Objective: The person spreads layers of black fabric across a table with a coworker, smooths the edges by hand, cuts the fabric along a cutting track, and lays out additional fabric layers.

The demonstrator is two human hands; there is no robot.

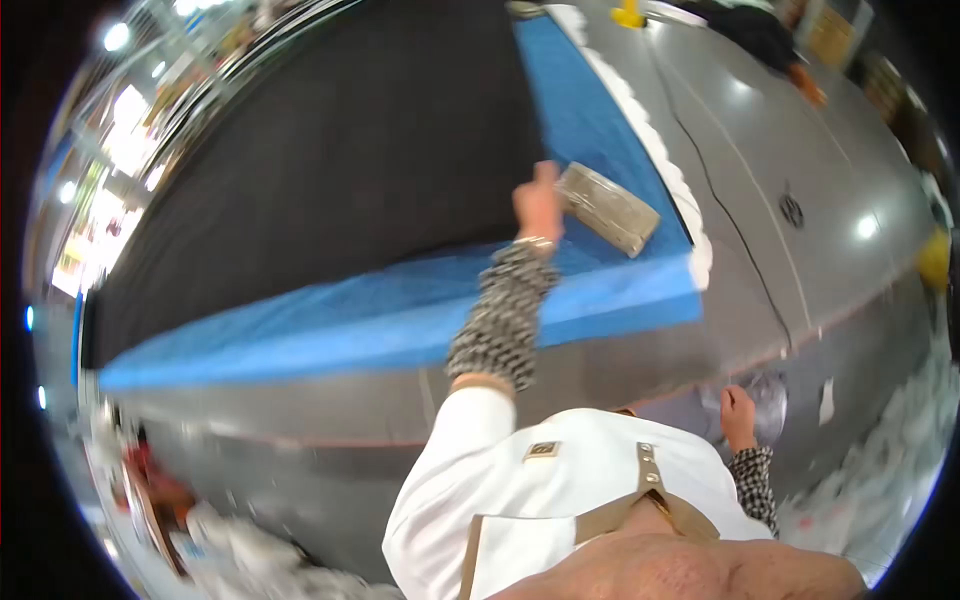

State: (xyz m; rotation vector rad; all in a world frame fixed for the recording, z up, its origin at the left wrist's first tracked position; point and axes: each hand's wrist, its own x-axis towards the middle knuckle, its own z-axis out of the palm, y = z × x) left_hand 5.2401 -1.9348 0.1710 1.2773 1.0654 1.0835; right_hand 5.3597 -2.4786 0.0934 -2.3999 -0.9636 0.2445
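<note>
My left hand (540,207) reaches over the near right corner of a large black cloth (350,140). Its fingers look curled at the cloth's edge, slightly blurred. Right beside them a brownish block wrapped in clear plastic (610,210) lies on blue sheeting (590,110), which shows under and around the black cloth. Lower down, close to my body, my right hand (738,415) hangs with its fingers curled in; what they hold, if anything, is hidden. Behind that hand appears some clear plastic (770,405), on or above the floor.
A white scalloped edging (650,135) runs along the sheeting's right side. On the grey surface (740,180) lie a dark cable (705,170) and a small black object (791,209). Another person's dark sleeve (745,35) and hand (808,87) appear upper right. Whitish plastic (880,450) heaps at lower right.
</note>
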